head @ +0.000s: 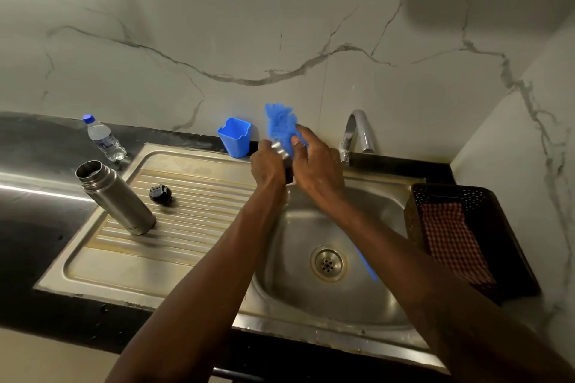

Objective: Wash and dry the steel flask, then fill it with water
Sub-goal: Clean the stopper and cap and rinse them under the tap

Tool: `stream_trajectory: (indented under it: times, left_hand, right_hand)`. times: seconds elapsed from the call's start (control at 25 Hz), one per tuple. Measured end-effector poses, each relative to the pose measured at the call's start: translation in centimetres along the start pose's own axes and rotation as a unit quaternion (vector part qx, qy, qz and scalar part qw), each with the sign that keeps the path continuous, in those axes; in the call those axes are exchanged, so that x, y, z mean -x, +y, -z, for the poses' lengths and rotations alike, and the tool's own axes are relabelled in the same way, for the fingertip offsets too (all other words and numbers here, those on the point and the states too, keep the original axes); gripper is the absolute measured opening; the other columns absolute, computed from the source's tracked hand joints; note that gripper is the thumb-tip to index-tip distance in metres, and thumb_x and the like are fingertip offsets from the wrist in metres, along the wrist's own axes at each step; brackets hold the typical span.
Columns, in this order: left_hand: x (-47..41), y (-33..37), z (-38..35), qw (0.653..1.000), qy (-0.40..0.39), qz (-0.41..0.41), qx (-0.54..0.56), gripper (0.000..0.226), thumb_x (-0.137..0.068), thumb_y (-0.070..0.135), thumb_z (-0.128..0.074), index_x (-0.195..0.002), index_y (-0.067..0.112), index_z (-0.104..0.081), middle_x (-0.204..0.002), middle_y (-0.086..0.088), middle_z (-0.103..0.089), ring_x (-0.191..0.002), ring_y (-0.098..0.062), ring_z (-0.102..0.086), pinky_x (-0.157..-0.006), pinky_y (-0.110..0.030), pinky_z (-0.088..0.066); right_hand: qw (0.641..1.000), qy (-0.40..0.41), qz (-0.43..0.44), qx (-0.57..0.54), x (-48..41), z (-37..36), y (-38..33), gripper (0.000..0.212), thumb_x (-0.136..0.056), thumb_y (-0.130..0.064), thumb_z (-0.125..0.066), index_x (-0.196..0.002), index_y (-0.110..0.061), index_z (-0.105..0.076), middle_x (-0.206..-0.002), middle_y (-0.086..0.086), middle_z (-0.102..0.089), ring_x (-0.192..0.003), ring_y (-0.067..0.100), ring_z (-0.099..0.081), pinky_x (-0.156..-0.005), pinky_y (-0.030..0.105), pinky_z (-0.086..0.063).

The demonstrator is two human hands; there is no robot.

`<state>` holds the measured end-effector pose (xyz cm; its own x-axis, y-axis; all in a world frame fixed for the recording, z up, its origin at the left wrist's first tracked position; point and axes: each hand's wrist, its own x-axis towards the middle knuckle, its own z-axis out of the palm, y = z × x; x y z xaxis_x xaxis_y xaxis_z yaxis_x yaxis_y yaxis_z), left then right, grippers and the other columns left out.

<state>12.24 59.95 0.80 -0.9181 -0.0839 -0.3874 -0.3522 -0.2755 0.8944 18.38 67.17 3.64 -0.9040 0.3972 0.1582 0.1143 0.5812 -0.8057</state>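
My left hand (269,165) grips a small steel cap (280,149) above the sink (311,227), and my right hand (314,171) pinches a blue scrubber (281,124) against it. The steel flask (116,197) stands open on the drainboard (202,211), with its black lid (160,194) beside it.

My left hand (268,166) covers most of the small steel piece (279,148) it grips, so I can't tell what part it is. The blue scrubber (281,123) pinched in my right hand (315,169) is smeared by blur. The label on the water bottle (104,138), far left, is too small to read.
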Motion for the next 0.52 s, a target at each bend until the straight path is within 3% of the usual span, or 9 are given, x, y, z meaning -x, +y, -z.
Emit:
stream_trajectory:
  times: [0.12, 0.28, 0.4, 0.52]
  left_hand:
    - [-0.1, 1.9, 0.6, 0.994, -0.01, 0.037, 0.104, 0.033, -0.104, 0.032, -0.037, -0.087, 0.012, -0.058, -0.07, -0.013, -0.065, -0.043, -0.022, -0.051, -0.04, -0.021, -0.037]
    - [-0.9, 2.8, 2.0, 0.983, 0.035, 0.054, 0.173, 0.026, -0.104, 0.025, -0.044, -0.093, 0.011, -0.062, -0.072, -0.007, -0.065, -0.049, -0.019, -0.063, -0.041, -0.022, -0.046]
    - [-1.4, 1.0, 2.9, 0.998, 0.007, -0.026, 0.055, 0.023, -0.106, 0.03, -0.047, -0.096, 0.018, -0.065, -0.079, 0.0, -0.066, -0.065, -0.014, -0.065, -0.055, -0.025, -0.052]
    - [-2.0, 1.6, 3.4, 0.997, 0.015, 0.012, 0.076, 0.027, -0.103, 0.028, -0.045, -0.093, 0.015, -0.067, -0.078, -0.007, -0.07, -0.066, -0.021, -0.066, -0.054, -0.028, -0.053]
  right_hand:
    - [0.999, -0.012, -0.034, -0.021, -0.6, -0.6, 0.7, 0.043, -0.109, -0.039, -0.039, -0.15, -0.031, -0.05, -0.129, 0.0, -0.07, -0.121, 0.025, -0.062, -0.098, 0.031, -0.042]
    - [0.998, 0.011, 0.021, -0.051, 2.2, -4.0, -0.1, 0.047, -0.105, -0.056, -0.034, -0.151, -0.046, -0.038, -0.129, -0.004, -0.069, -0.119, 0.024, -0.062, -0.107, 0.041, -0.046]
    - [0.996, 0.017, 0.083, 0.018, 1.6, -4.1, -2.9, 0.043, -0.108, -0.044, -0.042, -0.151, -0.04, -0.046, -0.122, 0.003, -0.073, -0.107, 0.024, -0.068, -0.09, 0.025, -0.044]
    - [0.998, -0.011, 0.04, 0.052, -1.2, -4.0, -3.7, 0.042, -0.108, -0.042, -0.042, -0.149, -0.035, -0.05, -0.122, 0.004, -0.074, -0.109, 0.029, -0.068, -0.099, 0.037, -0.053]
